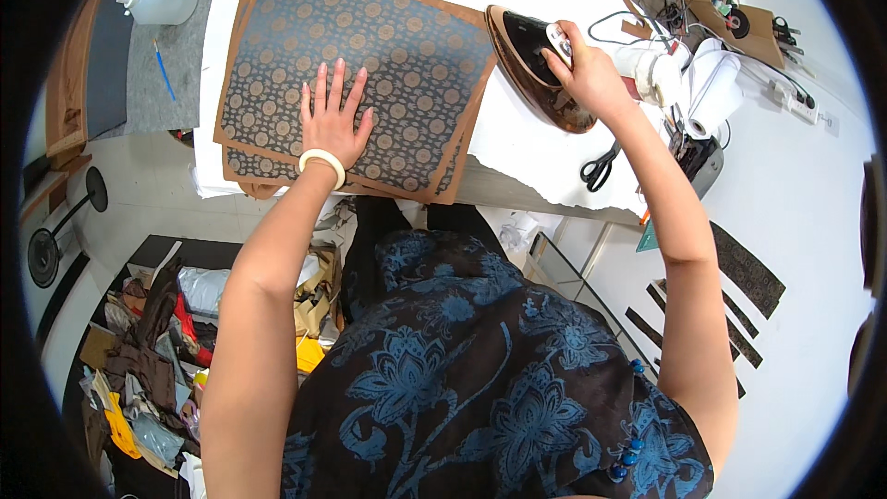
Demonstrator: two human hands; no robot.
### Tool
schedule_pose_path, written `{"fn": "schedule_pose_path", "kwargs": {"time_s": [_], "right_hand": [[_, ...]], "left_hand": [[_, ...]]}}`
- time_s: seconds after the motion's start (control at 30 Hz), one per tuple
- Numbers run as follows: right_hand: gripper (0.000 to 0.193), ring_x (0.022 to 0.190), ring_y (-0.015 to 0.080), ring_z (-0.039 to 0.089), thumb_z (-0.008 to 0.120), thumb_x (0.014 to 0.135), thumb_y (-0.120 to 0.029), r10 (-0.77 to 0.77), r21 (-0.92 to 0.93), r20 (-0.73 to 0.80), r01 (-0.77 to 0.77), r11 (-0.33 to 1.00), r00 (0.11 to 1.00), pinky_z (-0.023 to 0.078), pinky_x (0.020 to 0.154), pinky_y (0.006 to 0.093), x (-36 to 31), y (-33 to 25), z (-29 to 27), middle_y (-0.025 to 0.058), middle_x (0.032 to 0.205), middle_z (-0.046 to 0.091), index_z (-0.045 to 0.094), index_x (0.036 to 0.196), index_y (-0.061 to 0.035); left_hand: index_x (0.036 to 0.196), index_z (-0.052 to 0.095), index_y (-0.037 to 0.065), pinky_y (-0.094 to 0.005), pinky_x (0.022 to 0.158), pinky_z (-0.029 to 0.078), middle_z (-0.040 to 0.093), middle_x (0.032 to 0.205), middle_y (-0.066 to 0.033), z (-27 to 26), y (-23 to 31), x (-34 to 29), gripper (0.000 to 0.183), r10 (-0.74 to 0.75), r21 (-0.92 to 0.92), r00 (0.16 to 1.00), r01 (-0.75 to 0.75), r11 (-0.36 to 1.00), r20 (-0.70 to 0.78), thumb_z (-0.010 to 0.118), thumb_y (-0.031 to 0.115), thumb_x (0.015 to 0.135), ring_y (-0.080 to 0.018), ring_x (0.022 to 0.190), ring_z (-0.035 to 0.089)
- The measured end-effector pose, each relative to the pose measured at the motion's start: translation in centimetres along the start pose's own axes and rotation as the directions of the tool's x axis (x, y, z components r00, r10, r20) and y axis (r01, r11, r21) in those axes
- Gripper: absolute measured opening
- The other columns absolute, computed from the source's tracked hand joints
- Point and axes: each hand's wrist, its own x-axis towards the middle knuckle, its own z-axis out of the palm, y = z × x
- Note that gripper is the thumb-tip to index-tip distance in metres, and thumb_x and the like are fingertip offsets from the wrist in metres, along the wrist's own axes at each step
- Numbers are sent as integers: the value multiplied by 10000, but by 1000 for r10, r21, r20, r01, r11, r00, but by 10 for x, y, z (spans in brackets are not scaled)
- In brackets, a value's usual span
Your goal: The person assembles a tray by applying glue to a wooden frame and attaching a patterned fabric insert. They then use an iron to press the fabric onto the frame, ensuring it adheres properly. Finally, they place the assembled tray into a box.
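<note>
Dark cloth with blue flowers, the wearer's top, fills the foreground, and beyond it stretches the bench, grey along its near edge and mostly covered by white paper with a ragged border. Down on the left, a black-rimmed container brims with scraps in brown, red, yellow and white. On the paper lies a dark patterned sheet with gold rosettes and brown margins (a similar piece peeps out beneath its lower edge). The left hand rests flat on it, fingers spread and gripping nothing. Just beside the sheet's right edge sits a black and brown iron; the right hand has its fingers closed around the white handle. Smaller still are a translucent bottle at the far left, black-handled scissors near the iron's heel, a pale bangle around the left wrist, and a slim blue pen near the bottle.
</note>
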Motion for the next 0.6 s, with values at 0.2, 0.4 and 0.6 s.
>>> {"fn": "schedule_pose_path", "kwargs": {"time_s": [0.2,0.4,0.6], "right_hand": [[481,749,488,703,646,1000,-360,108,17,-30,-108,994,994,570,651,542,-16,-8,7,273,780,705,457,1355,-96],[497,751,496,695,640,992,-349,336,89,-107,-327,941,936,555,670,558,-46,-43,29,286,778,699,465,1356,-60],[513,789,513,692,612,1000,-328,554,236,-151,-514,825,819,551,719,569,-71,-100,52,306,784,693,453,1344,18]], "left_hand": [[1637,324,293,-567,1262,139,190,1731,-86,-3,2,-1,643,-6,13,1000,6,1000,9,502,403,1029,-344,1589,156],[1630,331,290,-584,1261,141,203,1726,-87,1,0,-2,659,3,-6,1000,-3,1000,-27,516,423,1013,-349,1585,169],[1618,370,275,-581,1251,157,249,1711,-97,1,1,-3,625,18,-7,998,-18,1000,-63,514,411,1025,-356,1576,198]]}}
